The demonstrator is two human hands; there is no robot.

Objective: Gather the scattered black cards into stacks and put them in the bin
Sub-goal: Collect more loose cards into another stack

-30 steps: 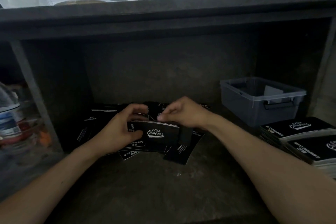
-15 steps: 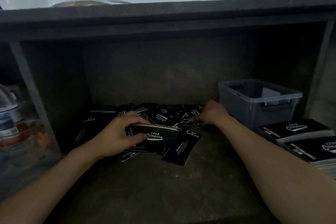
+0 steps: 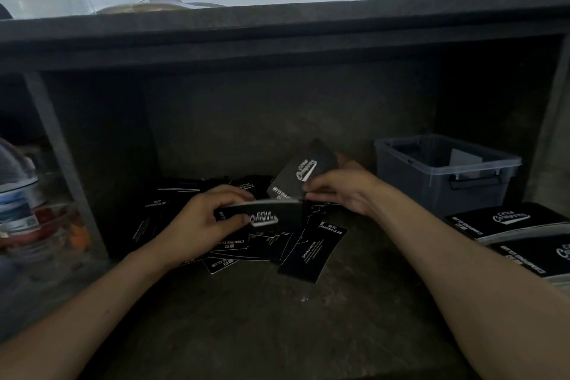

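Black cards (image 3: 303, 256) (white lettering); grey bin (image 3: 444, 173).

Both bare arms reach in from the front corners of the shelf (image 3: 277, 327) and point toward its middle. The left grip (image 3: 203, 222) is curled, with the thumb on the near side and the fingers over the top, holding a stack of cards (image 3: 277, 216). The right grip (image 3: 345, 191) is just beside it, a bit nearer the back edge. Its thumb and fingers pinch one card (image 3: 303, 174), tilted up.
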